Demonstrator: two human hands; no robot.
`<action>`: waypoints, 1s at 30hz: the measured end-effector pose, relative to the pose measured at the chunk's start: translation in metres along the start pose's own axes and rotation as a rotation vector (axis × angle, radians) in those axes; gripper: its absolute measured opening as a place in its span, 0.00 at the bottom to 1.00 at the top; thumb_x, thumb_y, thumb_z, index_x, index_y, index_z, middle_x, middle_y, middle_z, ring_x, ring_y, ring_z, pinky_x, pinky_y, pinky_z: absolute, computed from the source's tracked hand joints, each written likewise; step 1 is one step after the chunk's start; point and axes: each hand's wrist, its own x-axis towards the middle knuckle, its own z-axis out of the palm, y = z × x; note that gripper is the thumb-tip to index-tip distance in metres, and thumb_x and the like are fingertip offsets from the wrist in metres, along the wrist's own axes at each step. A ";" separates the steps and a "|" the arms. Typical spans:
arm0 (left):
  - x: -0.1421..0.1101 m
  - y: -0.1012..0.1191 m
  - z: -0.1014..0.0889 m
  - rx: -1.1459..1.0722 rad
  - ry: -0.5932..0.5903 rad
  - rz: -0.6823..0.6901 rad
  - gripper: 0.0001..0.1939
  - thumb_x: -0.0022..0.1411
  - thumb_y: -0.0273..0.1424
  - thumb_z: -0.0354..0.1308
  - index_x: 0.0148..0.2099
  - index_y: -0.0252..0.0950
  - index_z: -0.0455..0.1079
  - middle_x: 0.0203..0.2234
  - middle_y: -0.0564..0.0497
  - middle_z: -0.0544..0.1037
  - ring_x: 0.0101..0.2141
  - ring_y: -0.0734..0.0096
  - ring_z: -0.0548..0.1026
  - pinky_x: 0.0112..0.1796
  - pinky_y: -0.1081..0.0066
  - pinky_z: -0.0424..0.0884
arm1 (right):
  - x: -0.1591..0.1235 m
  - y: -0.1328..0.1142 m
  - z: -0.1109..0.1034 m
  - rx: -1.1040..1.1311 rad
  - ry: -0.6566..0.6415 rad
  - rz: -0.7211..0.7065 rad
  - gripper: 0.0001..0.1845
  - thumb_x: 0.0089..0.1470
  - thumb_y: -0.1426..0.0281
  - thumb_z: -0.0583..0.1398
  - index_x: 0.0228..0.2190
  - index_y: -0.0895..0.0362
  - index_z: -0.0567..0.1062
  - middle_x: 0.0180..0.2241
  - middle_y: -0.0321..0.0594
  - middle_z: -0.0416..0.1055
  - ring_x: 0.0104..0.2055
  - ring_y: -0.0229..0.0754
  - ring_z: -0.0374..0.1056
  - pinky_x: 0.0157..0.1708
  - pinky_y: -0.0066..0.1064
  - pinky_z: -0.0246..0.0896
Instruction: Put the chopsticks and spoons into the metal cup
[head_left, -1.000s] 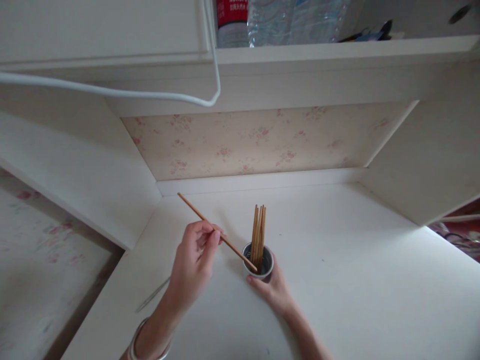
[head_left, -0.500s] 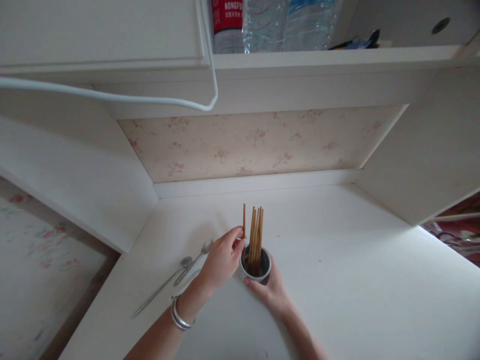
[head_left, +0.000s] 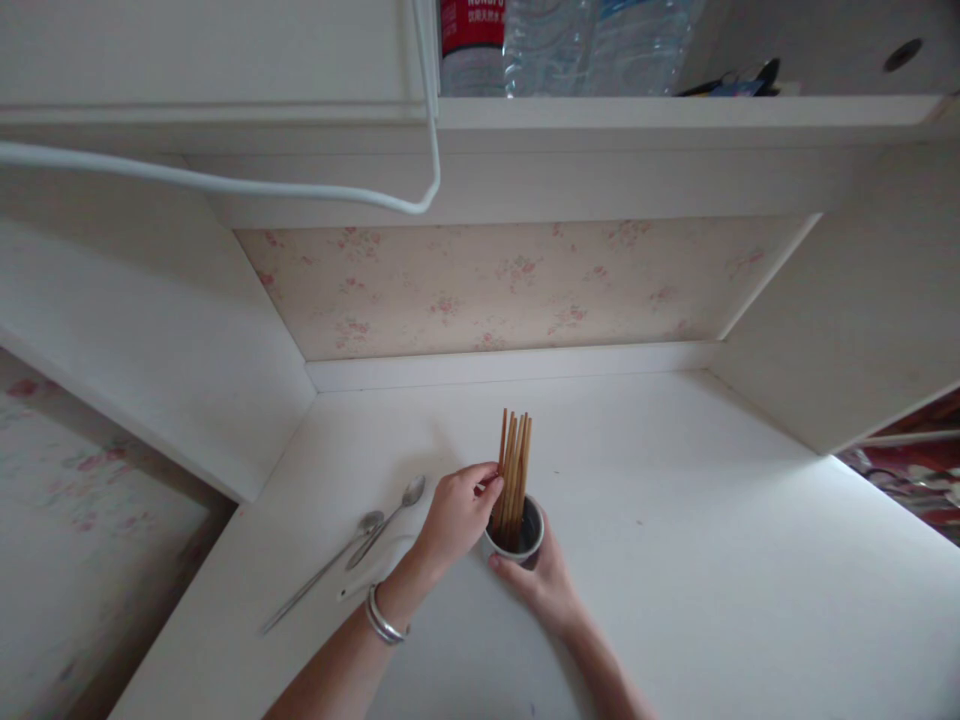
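Observation:
Several wooden chopsticks (head_left: 517, 475) stand upright in a small round cup (head_left: 513, 557) with a pale rim and dark inside. My left hand (head_left: 459, 512), a silver bangle on its wrist, pinches one reddish-brown chopstick (head_left: 503, 435) at the left side of the bunch. That chopstick's lower end is inside the cup. Wrapped around the cup's right and near side is my right hand (head_left: 547, 585), its thumb along the front. Left of my left hand, two metal spoons (head_left: 371, 535) lie on the white tabletop, beside a white utensil (head_left: 367, 575) partly hidden by my forearm.
White panels close in the desk (head_left: 675, 560) at left and right, with flowered wallpaper (head_left: 495, 290) behind. Overhead, a shelf (head_left: 637, 113) holds water bottles (head_left: 551, 45). A white cable (head_left: 300, 190) hangs across the upper left.
My left hand has moved slightly right, bringing its chopstick from apart at the cup's left edge to against the bunch. My right hand still holds the cup. The camera view shifted a little.

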 end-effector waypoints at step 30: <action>-0.052 -0.036 0.024 -0.728 -0.124 -0.074 0.36 0.43 0.30 0.72 0.55 0.36 0.65 0.45 0.44 0.76 0.45 0.57 0.73 0.48 0.60 0.69 | -0.006 -0.121 0.011 -0.148 0.335 -0.300 0.11 0.57 0.72 0.59 0.43 0.51 0.70 0.40 0.39 0.71 0.43 0.41 0.68 0.43 0.31 0.65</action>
